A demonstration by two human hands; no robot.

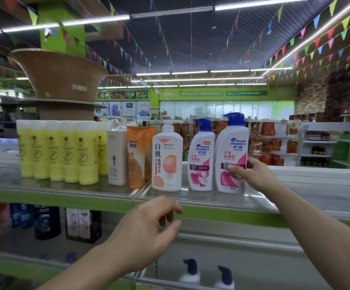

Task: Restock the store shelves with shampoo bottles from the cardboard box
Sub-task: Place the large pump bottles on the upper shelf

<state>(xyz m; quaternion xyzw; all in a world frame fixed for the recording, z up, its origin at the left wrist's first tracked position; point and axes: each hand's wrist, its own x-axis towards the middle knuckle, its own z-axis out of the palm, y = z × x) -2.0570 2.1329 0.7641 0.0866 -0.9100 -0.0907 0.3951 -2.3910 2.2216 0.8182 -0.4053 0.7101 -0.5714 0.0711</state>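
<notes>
Right grip holds blue-cap shampoo bottle low on its side, thumb on label. Btl upright on top shelf, just beside twin bottle. Left grip loose, empty, below shelf edge. Risk: low hold on tall btl, so any sideways nudge on release could tip it into twin.

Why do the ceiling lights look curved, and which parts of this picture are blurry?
Head view: the wide-angle lens bows the ceiling lights; the bottle in the right hand reads sharp, while the dark bottles below left are soft; the lights glare off the shelf beside that bottle.
</notes>
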